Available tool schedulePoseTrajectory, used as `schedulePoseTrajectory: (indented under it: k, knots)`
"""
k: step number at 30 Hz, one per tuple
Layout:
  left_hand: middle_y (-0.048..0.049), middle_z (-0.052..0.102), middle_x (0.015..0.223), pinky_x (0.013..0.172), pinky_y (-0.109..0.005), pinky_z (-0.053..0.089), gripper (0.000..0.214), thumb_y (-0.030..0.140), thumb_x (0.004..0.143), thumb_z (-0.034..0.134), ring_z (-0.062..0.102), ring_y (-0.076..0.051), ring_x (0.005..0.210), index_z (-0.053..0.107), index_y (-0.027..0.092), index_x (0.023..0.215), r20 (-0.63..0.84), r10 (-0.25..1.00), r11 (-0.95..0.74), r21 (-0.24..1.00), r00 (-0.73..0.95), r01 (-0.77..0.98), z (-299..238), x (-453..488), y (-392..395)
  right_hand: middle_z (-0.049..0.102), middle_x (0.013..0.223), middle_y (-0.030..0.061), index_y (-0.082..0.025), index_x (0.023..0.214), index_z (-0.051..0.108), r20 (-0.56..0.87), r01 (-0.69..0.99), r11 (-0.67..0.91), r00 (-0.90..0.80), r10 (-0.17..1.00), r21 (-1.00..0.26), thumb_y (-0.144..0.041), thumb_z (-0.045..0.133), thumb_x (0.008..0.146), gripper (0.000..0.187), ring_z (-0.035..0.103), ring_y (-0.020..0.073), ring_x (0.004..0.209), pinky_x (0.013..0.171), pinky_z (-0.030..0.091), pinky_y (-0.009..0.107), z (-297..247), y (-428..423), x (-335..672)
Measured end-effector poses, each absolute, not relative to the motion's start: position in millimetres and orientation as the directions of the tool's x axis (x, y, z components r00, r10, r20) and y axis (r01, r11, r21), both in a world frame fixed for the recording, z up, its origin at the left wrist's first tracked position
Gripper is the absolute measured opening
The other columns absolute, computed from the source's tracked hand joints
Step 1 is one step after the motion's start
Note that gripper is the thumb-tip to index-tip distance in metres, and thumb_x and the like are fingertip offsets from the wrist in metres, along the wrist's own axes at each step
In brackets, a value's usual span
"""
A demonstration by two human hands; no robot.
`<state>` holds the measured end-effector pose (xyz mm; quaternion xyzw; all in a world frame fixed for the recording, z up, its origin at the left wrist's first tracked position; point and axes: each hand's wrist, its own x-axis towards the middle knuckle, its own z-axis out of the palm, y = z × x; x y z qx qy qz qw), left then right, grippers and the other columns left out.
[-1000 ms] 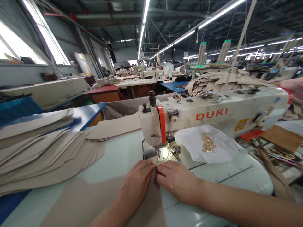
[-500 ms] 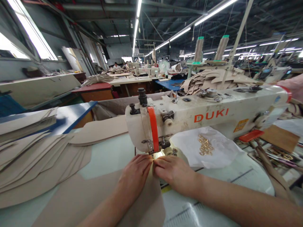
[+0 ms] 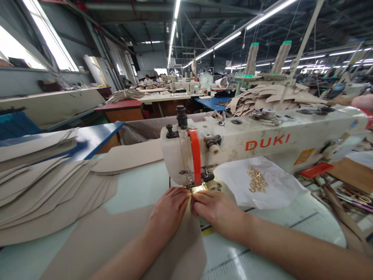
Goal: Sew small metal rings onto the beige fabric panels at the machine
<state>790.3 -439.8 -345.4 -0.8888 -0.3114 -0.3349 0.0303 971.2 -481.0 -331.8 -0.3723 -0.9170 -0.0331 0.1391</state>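
A white sewing machine point(image 3: 224, 136) with an orange strip on its head stands in front of me, its small lamp glowing at the needle area. Just before the needle, my left hand point(image 3: 170, 208) pinches the edge of a beige fabric panel point(image 3: 186, 249) with bunched fingers. My right hand point(image 3: 217, 210) is closed against it from the other side, fingertips nearly touching the left ones at the same edge. The panel spreads left and toward me under my left forearm. My fingers hide the exact spot they grip and the presser foot.
Stacked beige panels point(image 3: 43, 198) cover the table's left side, with another stack point(image 3: 128, 157) behind. Gold-coloured metal pieces point(image 3: 257, 179) lie on a white sheet point(image 3: 279, 194) right of the needle. Thread cones point(image 3: 251, 60) stand behind the machine. Tools point(image 3: 359, 200) lie far right.
The view has shifted slightly, so the machine and table appear a little farther right. Both hands keep their pinch on the panel near the needle.
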Motion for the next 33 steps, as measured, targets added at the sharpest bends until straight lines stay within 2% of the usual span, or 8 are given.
schedulePoseTrajectory:
  k: [4,9,16,24,28,33]
  knots:
    - [-0.0059,0.070,0.085,0.077,-0.032,0.055,0.027,0.018,0.090,0.041,0.063,-0.018,0.081,0.067,0.017,0.084,0.588,0.556,-0.787,0.145,0.588,0.599,-343.6,790.3,-441.3,0.063,0.104,0.0065,-0.015,0.093,0.058,0.287,0.700,0.712,-0.672,0.682,-0.054,-0.017,0.055,0.089,0.006,0.054,0.0171,0.102,0.091,0.043,0.030,-331.0,-481.5,969.8]
    - [-0.0080,0.070,0.089,0.083,-0.033,0.055,0.031,0.018,0.092,0.037,0.064,-0.019,0.086,0.067,0.014,0.090,0.585,0.526,-0.799,0.091,0.618,0.594,-340.9,788.4,-447.2,0.064,0.104,0.0055,-0.015,0.093,0.059,0.286,0.711,0.702,-0.668,0.687,-0.027,-0.018,0.053,0.090,0.007,0.054,0.0168,0.101,0.093,0.043,0.029,-327.8,-488.0,969.9]
    - [-0.0103,0.067,0.110,0.093,-0.035,0.051,0.032,0.019,0.092,0.036,0.062,-0.019,0.103,0.065,0.012,0.105,0.450,0.632,-0.724,0.051,0.631,0.688,-342.5,781.4,-457.5,0.065,0.108,0.0039,-0.015,0.094,0.060,0.321,0.617,0.787,-0.747,0.581,0.012,-0.022,0.050,0.092,0.012,0.056,0.0166,0.101,0.092,0.041,0.029,-331.6,-493.4,976.4]
    - [-0.0112,0.067,0.111,0.094,-0.032,0.051,0.033,0.015,0.090,0.036,0.061,-0.020,0.105,0.065,0.011,0.105,0.455,0.535,-0.782,-0.051,0.712,0.621,-346.0,779.8,-455.5,0.064,0.103,0.0032,-0.016,0.092,0.060,0.279,0.620,0.784,-0.755,0.594,0.008,-0.022,0.048,0.093,0.013,0.055,0.0146,0.100,0.091,0.041,0.027,-330.5,-491.1,976.5]
    - [-0.0115,0.067,0.111,0.093,-0.033,0.051,0.034,0.017,0.090,0.035,0.061,-0.020,0.106,0.065,0.011,0.106,0.452,0.545,-0.778,-0.040,0.706,0.627,-347.2,778.2,-453.9,0.064,0.101,0.0033,-0.017,0.088,0.059,0.270,0.617,0.786,-0.762,0.588,0.032,-0.024,0.047,0.093,0.015,0.055,0.0154,0.097,0.087,0.042,0.028,-331.2,-489.3,975.5]
    - [-0.0096,0.066,0.113,0.092,-0.034,0.051,0.031,0.021,0.089,0.039,0.063,-0.021,0.104,0.065,0.015,0.105,0.468,0.595,-0.756,0.051,0.653,0.652,-346.6,778.6,-448.4,0.063,0.104,0.0033,-0.016,0.089,0.058,0.270,0.632,0.774,-0.752,0.601,0.036,-0.021,0.049,0.092,0.011,0.054,0.0149,0.100,0.090,0.041,0.025,-332.6,-486.3,974.6]
